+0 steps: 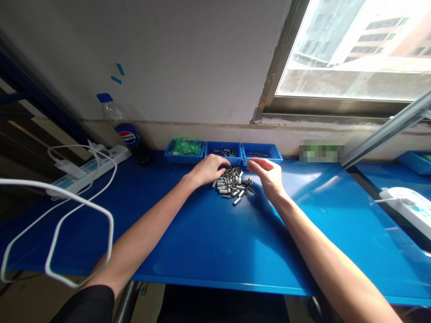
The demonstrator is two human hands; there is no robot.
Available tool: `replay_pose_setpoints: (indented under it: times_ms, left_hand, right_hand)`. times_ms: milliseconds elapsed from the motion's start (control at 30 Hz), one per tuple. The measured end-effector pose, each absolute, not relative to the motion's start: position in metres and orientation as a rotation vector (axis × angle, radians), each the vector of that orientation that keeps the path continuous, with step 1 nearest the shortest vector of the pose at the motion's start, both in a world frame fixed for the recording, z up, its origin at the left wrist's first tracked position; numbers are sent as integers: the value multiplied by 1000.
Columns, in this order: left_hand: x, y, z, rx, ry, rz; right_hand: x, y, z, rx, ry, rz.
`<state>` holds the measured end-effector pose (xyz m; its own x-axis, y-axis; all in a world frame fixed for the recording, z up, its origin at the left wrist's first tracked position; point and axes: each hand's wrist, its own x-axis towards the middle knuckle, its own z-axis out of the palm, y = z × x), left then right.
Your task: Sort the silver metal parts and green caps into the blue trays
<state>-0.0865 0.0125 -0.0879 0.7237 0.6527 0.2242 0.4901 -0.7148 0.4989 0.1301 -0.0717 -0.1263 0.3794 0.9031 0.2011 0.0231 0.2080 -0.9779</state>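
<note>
A heap of small metal parts [232,180], silvery cylinders mixed with thin brass and dark pins, lies on the blue table. My left hand [209,170] rests at the heap's back left, fingers curled and thumb drawn in; what it grips is hidden. Just right of the heap, my right hand [269,176] is raised, thumb and fingertips pinching a thin brass-coloured pin [245,160] that points left. Behind the hands are three blue bins: one with green packets [185,146], a middle one with silvery cylinders [225,151], and a right bin [276,154] with thin pins.
A cola bottle [129,134] stands at the back left by a white power strip [90,170]. A white cable [111,224] loops in front of my left forearm. Another power strip [409,206] and a blue tray [415,162] are at the right. A metal bar [387,128] slants beside the window.
</note>
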Motion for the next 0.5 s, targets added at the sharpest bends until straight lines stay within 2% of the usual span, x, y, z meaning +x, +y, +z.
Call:
replay_pose_setpoints:
  times_ms: [167,500]
  left_hand:
    - [-89,15,-96,2616,986,341]
    - [-87,22,-108,2632,944,464]
  right_hand:
    - [140,-67,-132,-1174,-915,659]
    - [138,-67,-131,-1213,-942,700]
